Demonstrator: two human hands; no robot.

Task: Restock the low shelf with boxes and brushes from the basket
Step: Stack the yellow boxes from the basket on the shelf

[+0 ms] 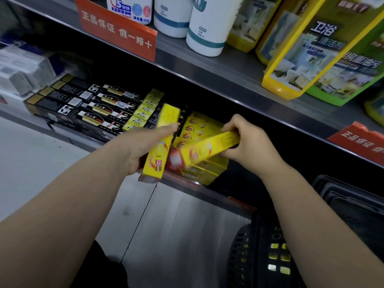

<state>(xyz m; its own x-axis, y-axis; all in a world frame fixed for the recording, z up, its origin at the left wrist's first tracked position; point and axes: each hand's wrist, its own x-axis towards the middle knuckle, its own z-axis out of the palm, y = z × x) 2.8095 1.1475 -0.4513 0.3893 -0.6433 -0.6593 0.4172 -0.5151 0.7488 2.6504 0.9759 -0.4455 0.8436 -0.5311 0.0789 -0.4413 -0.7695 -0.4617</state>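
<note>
At low metal shelf (pixel 68 138), left hand (pixel 141 148) clasping long yellow carton (pixel 159 156), right hand (pixel 247 146) pinching second glossy carton (pixel 209 147)

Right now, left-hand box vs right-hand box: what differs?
The left-hand box points away into the shelf; the right-hand box lies slanted crosswise over the shelved stack. The left hand grips the left-hand box mid-length; the right hand grips the right-hand box at one end. Both are long yellow cartons with red marks.

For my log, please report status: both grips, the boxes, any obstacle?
Left grip holds one yellow box. Right grip holds second yellow box, tilted at the yellow stack. No obstacle visible.
</note>
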